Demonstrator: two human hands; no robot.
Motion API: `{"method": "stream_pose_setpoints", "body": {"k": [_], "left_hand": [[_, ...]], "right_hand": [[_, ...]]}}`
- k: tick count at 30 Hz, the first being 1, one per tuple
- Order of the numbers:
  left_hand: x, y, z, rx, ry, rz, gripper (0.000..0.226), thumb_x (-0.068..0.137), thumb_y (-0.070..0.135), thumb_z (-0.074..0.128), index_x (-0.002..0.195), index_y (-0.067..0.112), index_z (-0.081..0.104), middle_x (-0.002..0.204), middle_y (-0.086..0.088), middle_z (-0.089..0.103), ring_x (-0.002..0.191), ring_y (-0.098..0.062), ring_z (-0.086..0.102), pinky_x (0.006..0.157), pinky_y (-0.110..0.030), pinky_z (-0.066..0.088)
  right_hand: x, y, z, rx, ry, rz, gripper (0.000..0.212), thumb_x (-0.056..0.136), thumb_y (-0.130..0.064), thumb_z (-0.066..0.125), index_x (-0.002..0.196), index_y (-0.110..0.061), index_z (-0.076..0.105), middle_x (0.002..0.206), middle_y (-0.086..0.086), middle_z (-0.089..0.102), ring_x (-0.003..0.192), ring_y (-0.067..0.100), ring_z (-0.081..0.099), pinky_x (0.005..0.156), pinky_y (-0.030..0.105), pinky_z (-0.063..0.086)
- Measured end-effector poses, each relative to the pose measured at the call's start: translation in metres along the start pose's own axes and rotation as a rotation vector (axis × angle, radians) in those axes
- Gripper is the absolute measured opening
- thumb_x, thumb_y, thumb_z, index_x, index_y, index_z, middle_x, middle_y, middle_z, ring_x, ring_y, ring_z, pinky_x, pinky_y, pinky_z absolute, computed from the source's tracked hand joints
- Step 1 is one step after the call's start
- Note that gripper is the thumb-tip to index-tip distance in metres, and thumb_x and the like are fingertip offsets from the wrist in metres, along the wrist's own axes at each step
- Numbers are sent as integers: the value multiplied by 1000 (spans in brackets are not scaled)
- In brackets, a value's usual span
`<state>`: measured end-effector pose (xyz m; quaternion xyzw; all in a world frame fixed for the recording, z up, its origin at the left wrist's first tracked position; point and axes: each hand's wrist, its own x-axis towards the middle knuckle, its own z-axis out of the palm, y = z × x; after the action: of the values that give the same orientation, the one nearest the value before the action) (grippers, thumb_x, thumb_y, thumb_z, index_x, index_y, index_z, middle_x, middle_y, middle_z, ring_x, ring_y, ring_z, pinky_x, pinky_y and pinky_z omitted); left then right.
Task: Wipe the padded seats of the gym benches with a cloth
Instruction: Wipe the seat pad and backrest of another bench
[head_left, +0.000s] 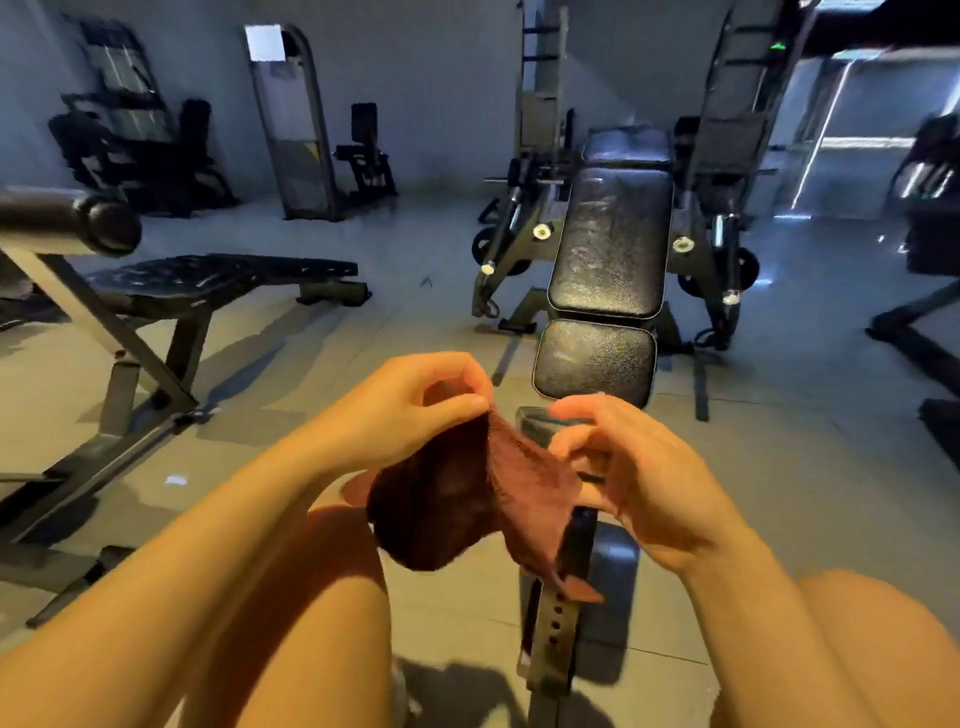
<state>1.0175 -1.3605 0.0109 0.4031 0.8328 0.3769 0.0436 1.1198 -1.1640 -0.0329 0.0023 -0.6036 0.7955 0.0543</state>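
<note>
**Cloth held in both hands before the incline bench**

Item 1. Cloth (457, 499): reddish-brown, crumpled, hanging in the air between the two hands, low in the middle of the view. Its upper edge is running from the left fingertips across to the right hand; the bulk is sagging below, and one corner is dangling down over the bench frame (556, 623). It is touching no pad.

Item 2. Left hand (415, 410): forearm reaching in from the lower left, palm turned down, fingers curled. The grip is pinching the cloth's top edge between thumb and fingertips.

Item 3. Right hand (623, 467): forearm reaching in from the lower right, fingers bent inward toward the cloth. The grip is holding the cloth's right edge with thumb and curled fingers; the exact contact is partly hidden by the fabric.

Item 4. Incline bench: standing straight ahead, beyond the hands. Its black seat pad (597, 364) is lying just past the fingertips, apart from the cloth; the long back pad (613, 244) is rising behind it.

Item 5. Flat bench (218, 278): black padded top, standing well to the left on the floor (363, 332).

Item 6. Weight machines (130, 145): standing along the far wall.
</note>
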Motion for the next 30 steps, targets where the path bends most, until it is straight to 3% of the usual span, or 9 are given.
{"method": "stream_pose_setpoints", "body": {"k": [4, 9, 12, 15, 18, 22, 24, 26, 30], "left_hand": [[20, -20, -11, 145, -37, 102, 16, 95, 29, 55, 85, 42, 55, 89, 22, 60, 85, 5, 56, 67, -12, 42], [56, -76, -31, -290, -126, 85, 8, 89, 28, 56, 90, 24, 62, 89, 14, 65, 91, -6, 65, 66, -27, 59], [76, -100, -42, -467, -178, 136, 13, 85, 27, 55, 90, 17, 62, 87, 14, 67, 89, -7, 67, 71, -23, 56], [94, -111, -51, -523, -242, 211, 5, 88, 19, 59, 91, 17, 63, 88, 17, 67, 88, -3, 66, 72, -16, 52], [115, -124, -59, -539, -275, 291, 9, 88, 19, 55, 92, 19, 63, 93, 10, 66, 91, -7, 66, 76, -17, 51], [139, -151, -64, -713, -363, 260, 12, 88, 23, 55, 91, 24, 67, 95, -4, 69, 98, -20, 68, 81, -31, 55], [152, -162, -65, -747, -404, 288, 13, 90, 20, 54, 92, 21, 67, 97, -7, 69, 99, -21, 67, 84, -31, 55], [167, -168, -66, -693, -452, 352, 13, 92, 15, 54, 91, 17, 67, 99, -6, 67, 99, -16, 65, 85, -26, 52], [196, -174, -71, -436, -550, 548, 12, 90, 28, 55, 93, 23, 66, 104, 6, 60, 103, -13, 58, 91, -21, 46]], "right_hand": [[29, 3, 15, -252, -9, 24, 21, 100, -19, 48, 111, -8, 63, 83, 7, 64, 73, 21, 65, 67, 34, 59], [115, -9, 22, -552, 7, 14, 18, 101, -10, 48, 109, -13, 64, 89, 3, 65, 71, 14, 63, 68, 28, 54], [175, -15, 24, -774, -139, 65, 24, 98, -7, 53, 114, -20, 65, 102, -3, 69, 89, 12, 66, 81, 29, 54], [210, -4, 30, -760, -383, 279, 28, 95, -2, 55, 111, -21, 66, 118, 3, 68, 113, 24, 62, 106, 49, 43], [222, 11, 31, -630, -502, 451, 31, 93, 5, 53, 94, -19, 73, 102, 0, 74, 99, 17, 67, 103, 47, 45], [222, 19, 22, -654, -474, 491, 19, 93, -5, 60, 110, -10, 66, 99, -5, 70, 82, 13, 65, 74, 28, 51], [218, 22, 20, -637, -393, 523, 34, 91, -10, 63, 125, -11, 59, 104, 1, 68, 70, 14, 65, 61, 21, 49], [213, 24, 26, -602, -261, 492, 40, 95, -9, 58, 134, -17, 52, 118, 13, 64, 69, 17, 65, 59, 22, 50], [211, 24, 48, -709, 1, 280, 26, 99, -10, 55, 123, -18, 63, 111, 0, 68, 87, 19, 67, 73, 28, 54]]}}
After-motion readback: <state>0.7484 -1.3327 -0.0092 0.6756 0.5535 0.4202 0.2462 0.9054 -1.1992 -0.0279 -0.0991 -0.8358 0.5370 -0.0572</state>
